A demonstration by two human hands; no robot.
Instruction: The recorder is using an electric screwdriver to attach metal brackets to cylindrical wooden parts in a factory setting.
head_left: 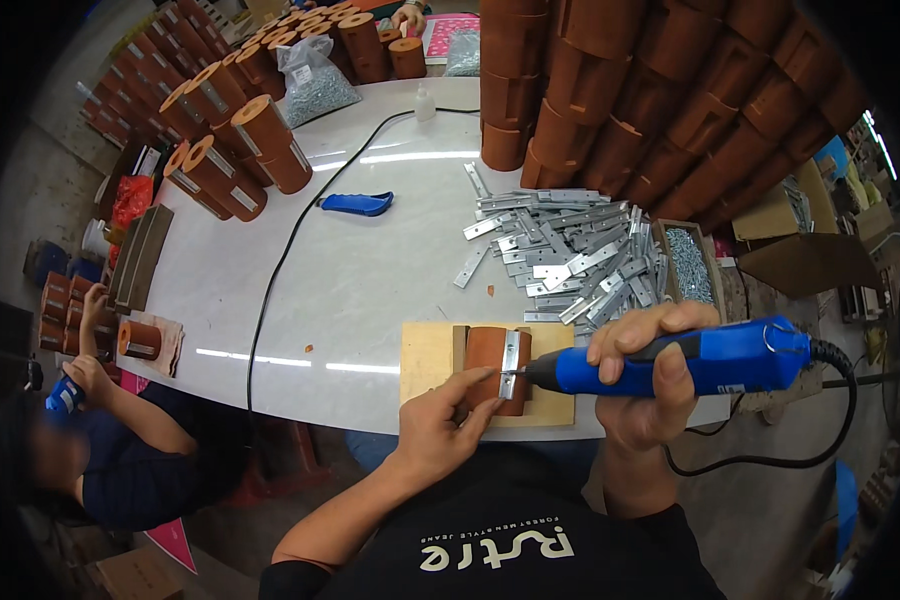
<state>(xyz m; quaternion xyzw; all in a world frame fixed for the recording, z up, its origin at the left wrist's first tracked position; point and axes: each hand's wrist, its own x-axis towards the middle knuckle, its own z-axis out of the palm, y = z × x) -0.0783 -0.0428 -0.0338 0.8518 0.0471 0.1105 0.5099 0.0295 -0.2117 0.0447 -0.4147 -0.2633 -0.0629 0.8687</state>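
Note:
In my right hand (650,375) is a blue electric screwdriver (725,358), held level with its tip pointing left. The tip meets a silver metal strip (511,352) with holes, which lies along a reddish-brown cylinder (485,345). Thumb and index finger of my left hand (440,425) are bent together against the cylinder and the strip's left edge, close to the screwdriver tip. Whether a screw sits between them is too small to tell. Under the cylinder is a light wooden board (425,350), with a dark wooden block (460,350) at the cylinder's left side.
Loose metal strips (570,250) lie heaped beyond the board, beside a box of screws (688,262). Brown cylinders (580,110) are stacked at the far right. A blue utility knife (355,204) and a black cable (295,225) lie mid-table. At left, a co-worker (135,440) holds a blue tool.

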